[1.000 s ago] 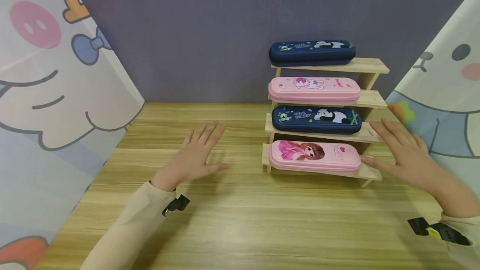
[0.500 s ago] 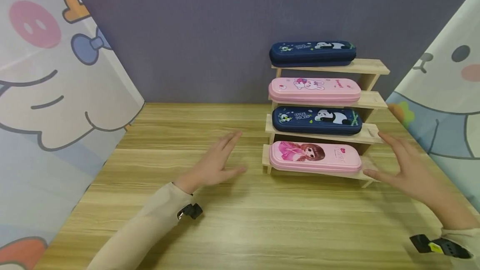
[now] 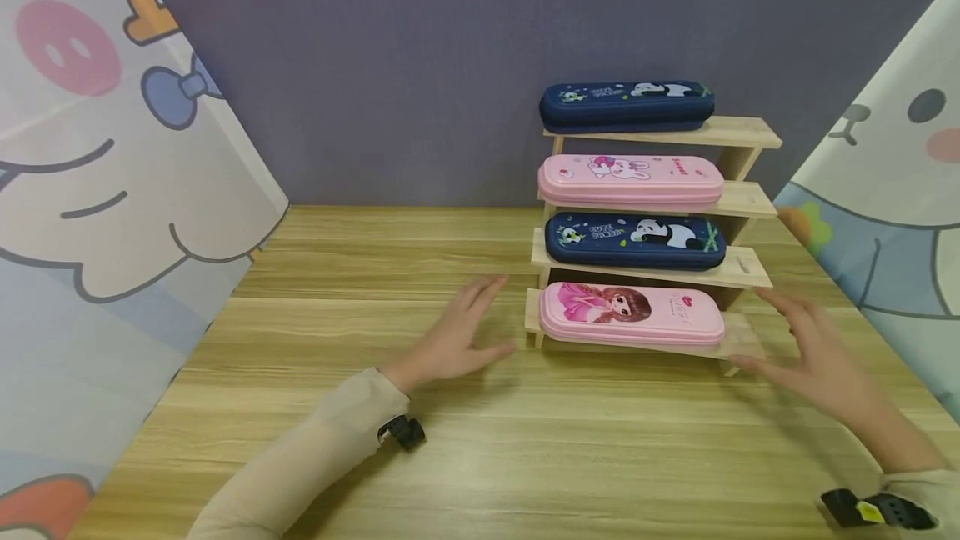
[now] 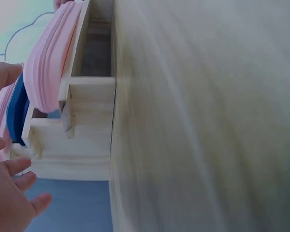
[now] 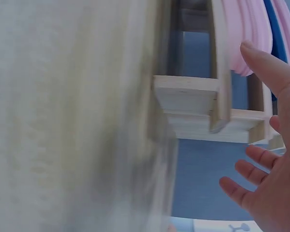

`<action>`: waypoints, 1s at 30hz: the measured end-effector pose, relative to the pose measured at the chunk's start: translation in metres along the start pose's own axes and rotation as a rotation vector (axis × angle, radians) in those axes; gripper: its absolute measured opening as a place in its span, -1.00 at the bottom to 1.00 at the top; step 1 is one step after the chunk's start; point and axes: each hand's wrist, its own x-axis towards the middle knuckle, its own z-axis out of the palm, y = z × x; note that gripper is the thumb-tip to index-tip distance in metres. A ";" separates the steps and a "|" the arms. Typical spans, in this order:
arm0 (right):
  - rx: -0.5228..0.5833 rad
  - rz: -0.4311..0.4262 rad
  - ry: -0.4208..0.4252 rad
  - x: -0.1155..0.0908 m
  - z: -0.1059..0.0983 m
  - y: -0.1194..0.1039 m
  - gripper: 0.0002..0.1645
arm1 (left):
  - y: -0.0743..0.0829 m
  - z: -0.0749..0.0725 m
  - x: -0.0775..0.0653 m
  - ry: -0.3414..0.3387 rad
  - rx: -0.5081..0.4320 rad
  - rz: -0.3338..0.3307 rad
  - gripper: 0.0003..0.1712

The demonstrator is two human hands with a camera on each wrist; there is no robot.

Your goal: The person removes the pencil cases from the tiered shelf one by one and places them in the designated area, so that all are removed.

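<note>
A tiered wooden rack (image 3: 742, 269) carries pencil cases, one per step. On the lowest step lies a pink case with a girl picture (image 3: 633, 313); above it is a dark blue panda case (image 3: 633, 242). Higher up come a pink rabbit case (image 3: 630, 179) and a second blue panda case (image 3: 626, 107) on top. My left hand (image 3: 450, 340) hovers left of the lowest step, fingers spread and holding nothing. At the rack's right end, my right hand (image 3: 817, 357) has its thumb and fingers apart, also holding nothing. Both wrist views show spread fingers beside the rack.
The rack stands on a wood-grain table (image 3: 465, 457), towards its back right. A grey-purple wall (image 3: 405, 65) rises behind. Cartoon-printed panels (image 3: 135, 190) border the left and right sides.
My left hand has moved right and slightly forward towards the rack's left end. My right hand has shifted slightly down. The pencil cases and rack have stayed in place.
</note>
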 end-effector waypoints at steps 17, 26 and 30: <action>0.107 0.034 -0.085 -0.009 0.012 0.012 -0.12 | 0.015 0.015 0.023 -0.043 0.003 0.006 0.12; 0.149 0.141 -0.145 -0.002 0.006 0.017 -0.13 | 0.023 0.020 0.034 -0.068 0.002 -0.017 0.12; 0.187 0.235 -0.194 0.002 0.004 0.014 -0.14 | 0.026 0.021 0.038 -0.096 -0.006 -0.028 0.12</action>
